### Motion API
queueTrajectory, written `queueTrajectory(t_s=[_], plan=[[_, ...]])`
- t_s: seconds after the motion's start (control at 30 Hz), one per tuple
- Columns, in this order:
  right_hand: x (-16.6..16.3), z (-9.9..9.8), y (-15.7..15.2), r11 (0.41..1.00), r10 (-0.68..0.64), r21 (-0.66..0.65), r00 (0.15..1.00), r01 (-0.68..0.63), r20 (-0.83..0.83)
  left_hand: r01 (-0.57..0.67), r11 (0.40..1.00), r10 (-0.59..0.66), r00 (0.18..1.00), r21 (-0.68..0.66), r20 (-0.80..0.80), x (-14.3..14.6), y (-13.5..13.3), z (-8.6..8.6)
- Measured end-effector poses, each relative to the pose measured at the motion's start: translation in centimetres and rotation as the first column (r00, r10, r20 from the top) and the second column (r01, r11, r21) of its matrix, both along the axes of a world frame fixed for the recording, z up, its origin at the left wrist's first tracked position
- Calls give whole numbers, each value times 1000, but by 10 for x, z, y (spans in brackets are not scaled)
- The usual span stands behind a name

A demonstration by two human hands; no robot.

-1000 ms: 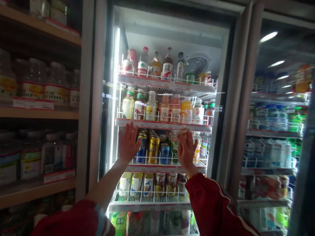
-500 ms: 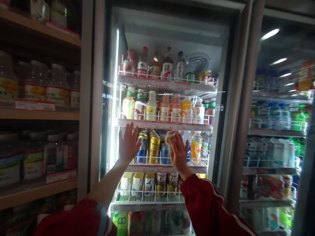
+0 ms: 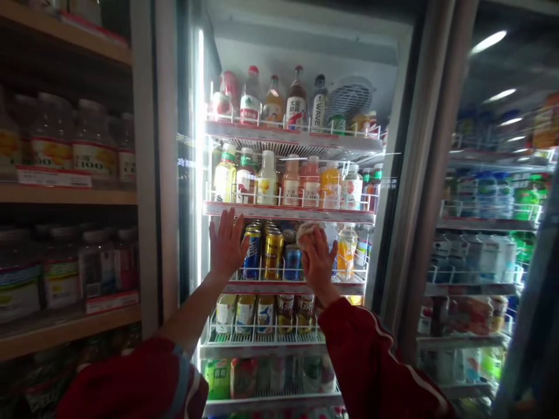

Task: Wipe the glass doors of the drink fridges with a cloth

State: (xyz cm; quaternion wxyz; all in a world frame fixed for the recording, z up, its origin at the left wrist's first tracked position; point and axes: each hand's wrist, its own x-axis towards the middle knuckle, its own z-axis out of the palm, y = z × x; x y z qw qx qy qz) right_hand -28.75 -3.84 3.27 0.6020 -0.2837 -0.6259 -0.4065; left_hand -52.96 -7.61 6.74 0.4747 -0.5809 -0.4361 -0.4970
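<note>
A glass cooler door [image 3: 279, 49] fills the middle of the view, with lit shelves of drinks behind it. My left hand [image 3: 227, 244] lies flat against the glass with fingers spread, holding nothing. Through the pane beside it show a blue can [image 3: 252, 253] and a gold can [image 3: 273, 254]. My right hand [image 3: 318, 262] presses a crumpled, pale cloth [image 3: 309, 228] to the glass. Its fingers lie over the cloth, whose lower part they hide. Just right of that hand, behind the glass, stands an orange drink bottle [image 3: 346, 251].
Wooden shelves [image 3: 70, 195] with bottles and price tags stand at the left. A metal door frame [image 3: 417, 174] runs down the right side of the glass. Beyond it is a second glass-fronted cooler [image 3: 484, 227] with bottles, its pane reflecting ceiling lights.
The view has shifted slightly, so the shelves sit a little higher in the picture. Both hands stay at the glass, the right one still with the cloth.
</note>
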Motion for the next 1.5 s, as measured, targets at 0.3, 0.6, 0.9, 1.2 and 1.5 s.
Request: queueTrajectory(t_s=[0.3,0.6,0.9,1.2,1.5], plan=[[-12,-3,-9,997,0,-82,1000,2,28,-19,1000,19,1000,16,-11,0,0,-3],[7,5,-5,998,-22,-54,1000,21,-2,-26,999,27,999,30,-36,-2,0,-3],[-28,0,-8,998,37,-59,999,-37,2,0,1000,1,1000,18,-20,-3,2,-2],[-45,16,-19,976,209,-106,957,-191,200,198,980,-198,953,-26,-230,52,-16,-7],[17,12,4,993,111,-40,990,-108,83,167,984,-170,984,-63,-44,105,-10,-11]])
